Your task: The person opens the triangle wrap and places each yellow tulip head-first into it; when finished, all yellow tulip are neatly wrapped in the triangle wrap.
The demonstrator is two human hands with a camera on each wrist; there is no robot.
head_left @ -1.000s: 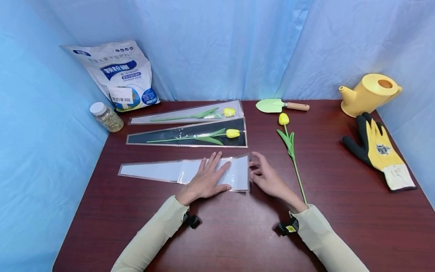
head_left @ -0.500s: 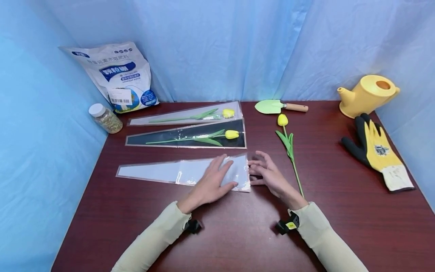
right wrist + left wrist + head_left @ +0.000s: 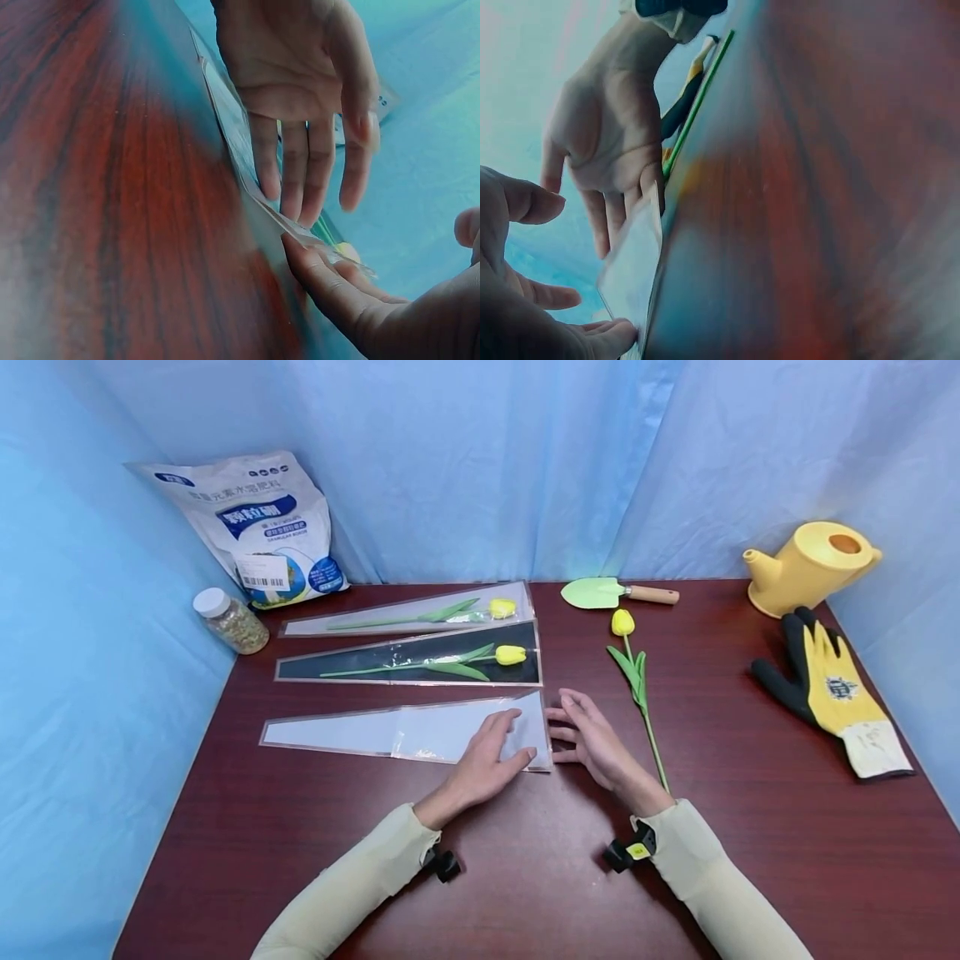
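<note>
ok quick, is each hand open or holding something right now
Left hand: open, over the empty white sleeve, not gripping it.
Right hand: open, at that sleeve's wide end, holding nothing.

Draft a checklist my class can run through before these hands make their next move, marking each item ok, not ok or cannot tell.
1. Front sleeve within reach of the left hand and right hand: ok, left over its wide part, right at its wide end.
2. Front sleeve's wide end opened: cannot tell, no view shows it clearly.
3. Loose tulip held: not ok, it lies on the table, right of the right hand.
4. Black sleeve and back sleeve out of the way: ok, both lie beyond the front sleeve.
5. Trowel and watering can aside: ok, both near the table's back edge.
</note>
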